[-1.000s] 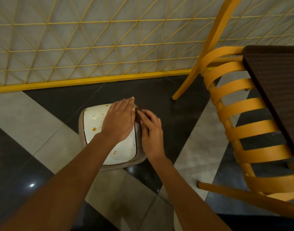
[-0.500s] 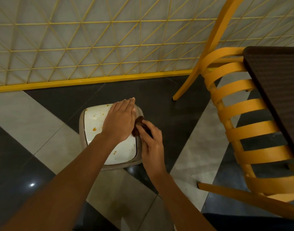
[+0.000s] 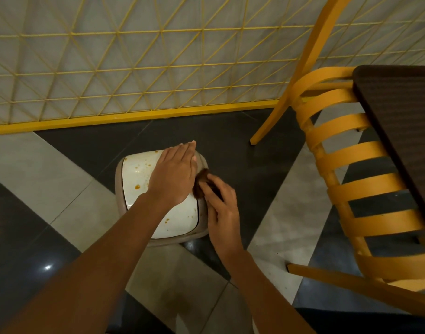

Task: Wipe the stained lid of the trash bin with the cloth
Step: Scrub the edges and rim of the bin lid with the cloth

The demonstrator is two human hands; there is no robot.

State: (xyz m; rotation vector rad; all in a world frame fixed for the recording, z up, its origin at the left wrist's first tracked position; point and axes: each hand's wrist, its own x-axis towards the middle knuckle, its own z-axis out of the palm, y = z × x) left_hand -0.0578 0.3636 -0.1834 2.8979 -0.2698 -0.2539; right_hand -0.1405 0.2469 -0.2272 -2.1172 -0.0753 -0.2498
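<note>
Where the right hand point(image 3: 222, 208) curls its fingers round it, the brown cloth point(image 3: 200, 183) sits bunched against the right edge of the lid point(image 3: 136, 174). Left hand point(image 3: 174, 175) lies flat on the white lid, fingers straight, grasping nothing. Orange-brown stains point(image 3: 137, 187) dot the lid. Trash bin point(image 3: 119, 191) stands on the tiled floor point(image 3: 62, 189), with a yellow slatted chair point(image 3: 339, 155) to its right.

No words, numbers or signs can be read here: none on the white stained plastic bin lid point(image 3: 137, 186), the small brown cloth point(image 3: 200, 182), or the dark table top point(image 3: 404, 112).
</note>
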